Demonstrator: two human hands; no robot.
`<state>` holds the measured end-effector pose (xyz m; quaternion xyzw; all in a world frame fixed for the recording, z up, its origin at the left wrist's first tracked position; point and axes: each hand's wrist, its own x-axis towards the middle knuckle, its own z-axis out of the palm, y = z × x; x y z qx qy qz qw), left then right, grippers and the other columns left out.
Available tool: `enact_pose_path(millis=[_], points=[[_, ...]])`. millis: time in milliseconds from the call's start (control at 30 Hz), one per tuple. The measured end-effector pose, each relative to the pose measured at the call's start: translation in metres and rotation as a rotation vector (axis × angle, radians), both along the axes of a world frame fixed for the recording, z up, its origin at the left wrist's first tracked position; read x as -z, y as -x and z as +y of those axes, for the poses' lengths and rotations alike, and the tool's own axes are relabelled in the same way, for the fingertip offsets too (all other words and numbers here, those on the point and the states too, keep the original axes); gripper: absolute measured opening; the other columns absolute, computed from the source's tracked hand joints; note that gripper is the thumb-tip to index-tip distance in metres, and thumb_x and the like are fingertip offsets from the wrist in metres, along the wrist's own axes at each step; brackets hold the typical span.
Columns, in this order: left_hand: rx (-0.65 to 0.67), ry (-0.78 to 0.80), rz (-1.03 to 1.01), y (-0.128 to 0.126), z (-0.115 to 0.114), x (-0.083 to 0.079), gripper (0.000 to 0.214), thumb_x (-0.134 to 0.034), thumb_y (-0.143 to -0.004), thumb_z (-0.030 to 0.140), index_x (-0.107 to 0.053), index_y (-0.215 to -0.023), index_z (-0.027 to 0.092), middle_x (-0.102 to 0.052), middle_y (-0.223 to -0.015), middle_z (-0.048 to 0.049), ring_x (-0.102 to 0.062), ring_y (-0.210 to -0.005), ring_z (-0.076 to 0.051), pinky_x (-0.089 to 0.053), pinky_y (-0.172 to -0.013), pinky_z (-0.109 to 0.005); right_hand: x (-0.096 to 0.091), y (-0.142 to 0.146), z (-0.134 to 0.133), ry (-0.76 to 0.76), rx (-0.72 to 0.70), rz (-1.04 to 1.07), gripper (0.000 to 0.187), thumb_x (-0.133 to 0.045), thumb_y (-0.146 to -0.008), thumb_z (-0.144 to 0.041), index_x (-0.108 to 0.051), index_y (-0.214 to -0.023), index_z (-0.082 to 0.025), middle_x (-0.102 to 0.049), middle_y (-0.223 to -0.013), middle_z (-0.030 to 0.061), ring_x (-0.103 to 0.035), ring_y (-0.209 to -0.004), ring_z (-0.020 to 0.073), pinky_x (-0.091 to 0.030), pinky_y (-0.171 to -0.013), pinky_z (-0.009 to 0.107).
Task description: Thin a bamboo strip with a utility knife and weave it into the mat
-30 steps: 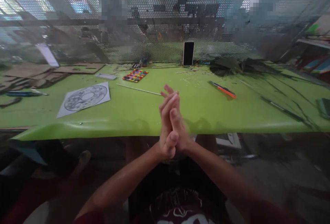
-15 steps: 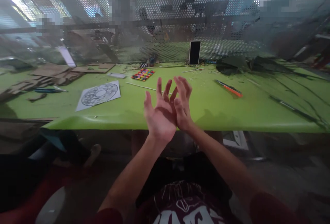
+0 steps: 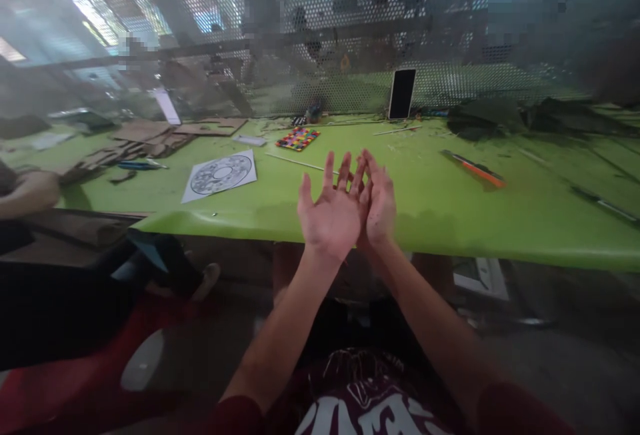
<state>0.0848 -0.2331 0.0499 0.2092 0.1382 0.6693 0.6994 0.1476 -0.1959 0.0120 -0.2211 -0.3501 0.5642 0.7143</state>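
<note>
Left fingers point(image 3: 329, 171): long, fanned well apart, tips away from you; thumb stuck out to the side. Right fingers point(image 3: 374, 168): extended, bunched closer, tips leaning in and overlapping your left ones in view. Exact contact between fingertips: cannot tell.

Your left hand point(image 3: 331, 218) lies palm up, bare. Your right hand point(image 3: 381, 213) stands more on edge just beside it, sides meeting or nearly so. Both are raised over the near part of the bright green, smooth table covering point(image 3: 430, 205), forearms angling inward from maroon sleeves point(image 3: 239, 416).

Nearest thing: a thin, straight, pale stick point(image 3: 299, 162) on the covering, its right end passing behind your left fingers.

Farther out: a multicoloured checkered square point(image 3: 298, 139) beyond the stick; a white paper sheet with a grey patterned ring point(image 3: 223, 174) to the left; a slim orange-and-black cutter point(image 3: 475, 169) to the right.
</note>
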Motion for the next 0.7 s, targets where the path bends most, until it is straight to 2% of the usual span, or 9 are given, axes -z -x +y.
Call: enact_pose_path(millis=[133, 267, 333, 400, 433, 500, 600, 700], points=[[-0.017, -0.053, 0.047, 0.000, -0.004, 0.002, 0.057, -0.029, -0.104, 0.062, -0.057, -0.144, 0.032, -0.051, -0.160, -0.0019, -0.041, -0.154, -0.028, -0.043, -0.121, -0.050, 0.006, -0.003, 0.001, -0.016, 0.035, -0.144, 0.053, -0.042, -0.100, -0.066, -0.060, -0.140, -0.035, -0.054, -0.156, 0.0022, -0.052, -0.144, 0.0247, -0.046, -0.116, 0.055], [-0.064, -0.110, 0.114, 0.002, -0.007, 0.001, 0.059, -0.029, -0.102, 0.065, -0.057, -0.143, 0.033, -0.047, -0.164, -0.0022, -0.038, -0.155, -0.029, -0.041, -0.123, -0.049, 0.023, -0.004, 0.002, -0.243, 0.295, -0.499, 0.054, -0.034, -0.105, -0.064, -0.058, -0.144, -0.035, -0.053, -0.154, 0.0069, -0.054, -0.139, 0.0269, -0.051, -0.111, 0.053], [-0.167, -0.174, 0.206, 0.000, -0.007, 0.006, 0.061, -0.031, -0.101, 0.068, -0.058, -0.142, 0.033, -0.045, -0.164, -0.0021, -0.037, -0.156, -0.030, -0.038, -0.125, -0.048, 0.029, -0.005, 0.003, -0.400, 0.417, -0.661, 0.051, -0.035, -0.107, -0.061, -0.058, -0.145, -0.035, -0.054, -0.150, 0.0088, -0.051, -0.141, 0.0266, -0.047, -0.114, 0.054], [-0.339, -0.295, 0.340, -0.006, -0.007, 0.017, 0.063, -0.036, -0.099, 0.071, -0.060, -0.142, 0.033, -0.045, -0.164, -0.0024, -0.034, -0.157, -0.030, -0.032, -0.128, -0.047, 0.029, -0.006, 0.002, -0.494, 0.487, -0.813, 0.053, -0.035, -0.107, -0.061, -0.053, -0.149, -0.034, -0.051, -0.152, 0.0106, -0.045, -0.146, 0.0264, -0.040, -0.120, 0.056], [-0.426, -0.377, 0.414, -0.010, -0.008, 0.024, 0.064, -0.039, -0.097, 0.073, -0.060, -0.142, 0.032, -0.045, -0.165, -0.0023, -0.030, -0.159, -0.030, -0.027, -0.130, -0.046, 0.026, -0.006, 0.001, -0.504, 0.503, -0.881, 0.056, -0.034, -0.107, -0.061, -0.049, -0.153, -0.033, -0.048, -0.155, 0.0112, -0.040, -0.149, 0.0262, -0.036, -0.122, 0.056], [-0.519, -0.505, 0.544, -0.018, -0.013, 0.039, 0.064, -0.046, -0.095, 0.073, -0.059, -0.145, 0.034, -0.041, -0.167, -0.0002, -0.022, -0.162, -0.029, -0.019, -0.133, -0.046, 0.016, -0.006, -0.003, -0.482, 0.526, -0.952, 0.061, -0.029, -0.108, -0.062, -0.036, -0.161, -0.033, -0.039, -0.162, 0.0111, -0.032, -0.155, 0.0257, -0.031, -0.125, 0.057], [-0.416, -0.467, 0.483, -0.024, -0.025, 0.052, 0.054, -0.044, -0.101, 0.060, -0.048, -0.153, 0.043, -0.036, -0.170, 0.0052, -0.021, -0.162, -0.026, -0.022, -0.133, -0.047, -0.003, -0.003, -0.014, -0.491, 0.554, -0.921, 0.062, -0.024, -0.108, -0.062, -0.024, -0.166, -0.039, -0.031, -0.167, 0.0071, -0.026, -0.157, 0.0250, -0.032, -0.125, 0.055], [-0.321, -0.376, 0.398, -0.017, -0.035, 0.046, 0.058, -0.040, -0.100, 0.066, -0.045, -0.154, 0.045, -0.035, -0.170, 0.0052, -0.021, -0.162, -0.027, -0.030, -0.130, -0.049, -0.013, -0.001, -0.026, -0.623, 0.512, -0.924, 0.063, -0.021, -0.108, -0.064, -0.021, -0.167, -0.042, -0.030, -0.167, 0.0042, -0.023, -0.159, 0.0249, -0.027, -0.128, 0.054]])
